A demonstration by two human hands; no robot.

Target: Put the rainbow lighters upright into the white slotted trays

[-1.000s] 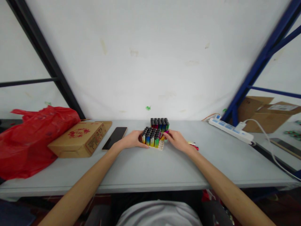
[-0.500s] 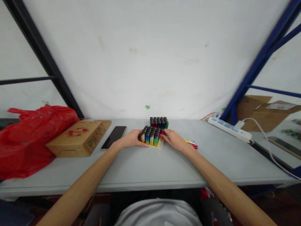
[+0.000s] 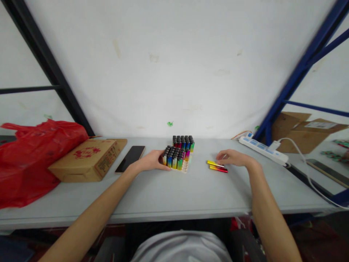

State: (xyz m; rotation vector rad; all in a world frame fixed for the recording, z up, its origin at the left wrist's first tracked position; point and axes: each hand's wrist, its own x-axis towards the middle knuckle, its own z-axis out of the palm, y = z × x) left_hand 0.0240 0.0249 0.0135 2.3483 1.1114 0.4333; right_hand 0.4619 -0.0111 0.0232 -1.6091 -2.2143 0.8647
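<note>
My left hand (image 3: 153,160) is curled round the left side of a pale tray (image 3: 184,169) and steadies it. Upright lighters (image 3: 174,158) with black tops and bright multicoloured bodies fill most of the tray; several slots along its right side hold none. Over to the right, my right hand (image 3: 231,158) hovers with bent fingers, thumb and fingertips apart, by the right ends of a yellow lighter (image 3: 214,163) and a red-and-yellow lighter (image 3: 218,168). Both lie flat on the table. Its fingertips partly cover the yellow one's end.
Behind the tray stands another block of upright lighters (image 3: 188,142). A dark phone (image 3: 131,159), a cardboard box (image 3: 87,160) and a red plastic bag (image 3: 40,160) are at the left. A white power strip (image 3: 263,150) with a cable lies at the right.
My right hand has left the right side of the tray and moved right to the two loose lighters. A pink-and-purple lighter remains in the tray. My left hand stays in place.
</note>
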